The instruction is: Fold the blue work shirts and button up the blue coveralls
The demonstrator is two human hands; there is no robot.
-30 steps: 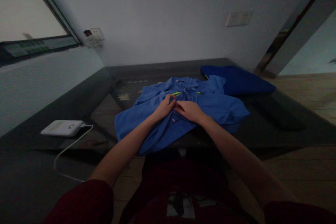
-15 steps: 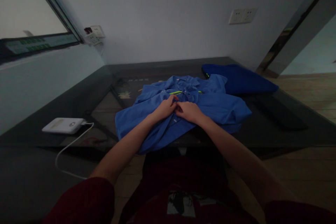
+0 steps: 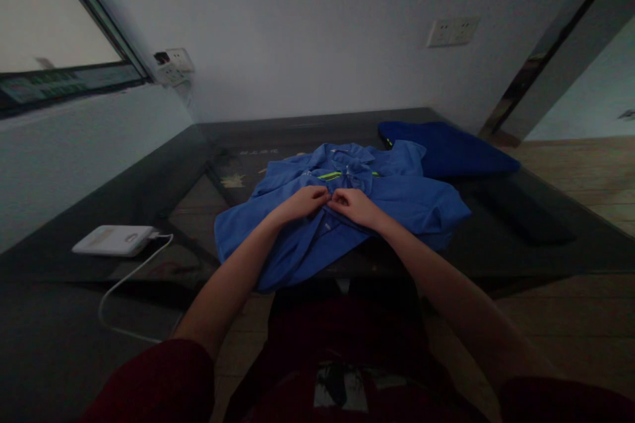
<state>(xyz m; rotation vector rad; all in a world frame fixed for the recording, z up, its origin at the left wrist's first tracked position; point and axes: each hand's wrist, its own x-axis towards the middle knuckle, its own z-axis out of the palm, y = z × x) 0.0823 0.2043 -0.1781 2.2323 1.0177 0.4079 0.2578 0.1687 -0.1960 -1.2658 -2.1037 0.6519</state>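
A blue work jacket [image 3: 411, 201] with yellow-green strips lies front up on a dark glossy table [image 3: 278, 129], its collar toward the wall. My left hand [image 3: 308, 201] is closed on the jacket's front edge near the middle. Right beside it, my right hand [image 3: 351, 205] pinches the same front opening, fingertips almost meeting those of the left. Whatever small part sits between the fingertips is hidden. Below the hands the lower front flaps hang slightly apart, with a small pale spot on the cloth.
A white power bank [image 3: 116, 240] with a white cable lies at the left of the table. Behind the jacket, to the right, is a folded dark blue cloth item [image 3: 451, 151]. A dark flat object [image 3: 526, 211] lies at the right. Wall sockets [image 3: 453, 32] are above.
My left hand has flattened a little and its fingers have shifted slightly left and down. My right hand stays at the jacket's front. The whole view has moved slightly.
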